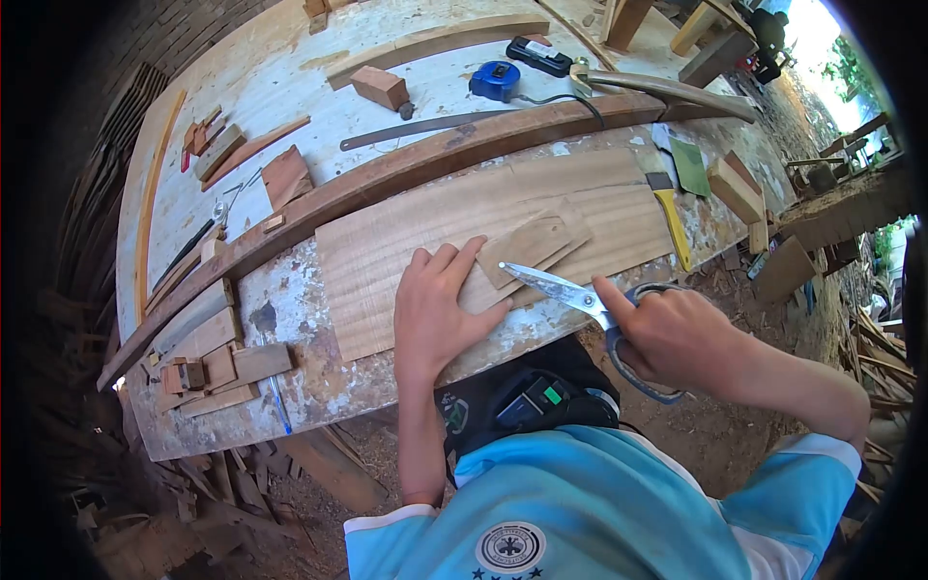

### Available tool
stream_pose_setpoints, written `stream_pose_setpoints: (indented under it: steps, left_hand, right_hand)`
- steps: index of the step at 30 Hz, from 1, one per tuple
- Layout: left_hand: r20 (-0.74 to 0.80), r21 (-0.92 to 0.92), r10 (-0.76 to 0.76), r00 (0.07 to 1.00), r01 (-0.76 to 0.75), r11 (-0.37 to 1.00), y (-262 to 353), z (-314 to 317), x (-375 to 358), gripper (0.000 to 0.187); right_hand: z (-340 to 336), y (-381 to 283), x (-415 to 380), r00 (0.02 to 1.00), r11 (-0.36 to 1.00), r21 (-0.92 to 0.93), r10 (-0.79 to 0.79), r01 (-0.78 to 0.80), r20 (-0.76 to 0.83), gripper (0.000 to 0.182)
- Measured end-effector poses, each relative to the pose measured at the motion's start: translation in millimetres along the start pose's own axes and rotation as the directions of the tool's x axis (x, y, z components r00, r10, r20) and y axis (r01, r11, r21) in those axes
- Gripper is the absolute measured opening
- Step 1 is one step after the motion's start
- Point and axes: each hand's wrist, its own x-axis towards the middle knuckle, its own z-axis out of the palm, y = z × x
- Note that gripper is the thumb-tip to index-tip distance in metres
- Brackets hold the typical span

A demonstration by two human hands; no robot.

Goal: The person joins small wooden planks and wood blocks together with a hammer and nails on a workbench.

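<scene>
My right hand [667, 329] grips the dark handles of a pair of scissors [561, 288]. The blades look closed, and their tip lies over small thin veneer pieces [527, 246]. These pieces overlap one another on a larger wooden sheet [372, 280]. My left hand [435, 304] rests flat on the sheet just left of the small pieces, fingers spread, with the thumb at their lower left edge.
A long wooden beam [406, 174] crosses the workbench [319, 387] behind the sheet. A yellow-handled brush [674, 227] and green sandpaper [689, 166] lie to the right. Beyond are a blue tape measure [495, 81] and a hammer [667, 89]. Wood blocks [261, 362] sit at left.
</scene>
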Motion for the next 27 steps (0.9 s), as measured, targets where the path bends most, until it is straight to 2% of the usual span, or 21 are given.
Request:
stream_pose_setpoints:
  steps: [3, 6, 9, 12, 15, 18, 21, 27]
  left_hand:
    - [-0.019, 0.020, -0.023, 1.000, 0.023, 1.000, 2, 2, -1, 0.065]
    - [-0.063, 0.055, -0.049, 0.997, 0.052, 0.997, 4, 5, -5, 0.065]
    - [-0.074, 0.088, -0.059, 0.996, 0.065, 0.994, 6, 3, -5, 0.064]
    - [-0.065, 0.094, -0.054, 0.996, 0.060, 0.994, 6, 2, -5, 0.064]
    - [-0.073, 0.086, -0.064, 0.995, 0.070, 0.994, 6, 4, -5, 0.063]
    - [-0.100, 0.107, -0.097, 0.990, 0.108, 0.988, 12, 8, -7, 0.064]
    - [-0.105, 0.129, -0.161, 0.981, 0.174, 0.976, 19, 11, -10, 0.064]
    - [-0.201, 0.240, -0.315, 0.928, 0.358, 0.902, 46, 33, -22, 0.073]
  right_hand:
    - [11, 0, -3, 0.996, 0.986, 0.165, -0.014, 0.029, -0.087, 0.050]
    - [26, -1, 0, 0.993, 0.976, 0.213, 0.062, -0.039, -0.105, 0.060]
    - [18, 3, -3, 0.993, 0.985, 0.164, 0.072, -0.057, -0.088, 0.057]
    - [24, 15, -4, 0.990, 0.987, 0.154, 0.059, -0.039, -0.129, 0.063]
    - [25, 11, -3, 0.978, 0.997, 0.052, 0.071, -0.062, -0.194, 0.067]
    - [40, 12, -2, 0.959, 0.997, 0.030, 0.077, -0.071, -0.273, 0.067]
    - [48, 8, -3, 0.951, 0.993, 0.027, 0.115, -0.112, -0.286, 0.072]
    - [58, -9, -12, 0.945, 0.971, 0.149, 0.217, -0.184, -0.246, 0.069]
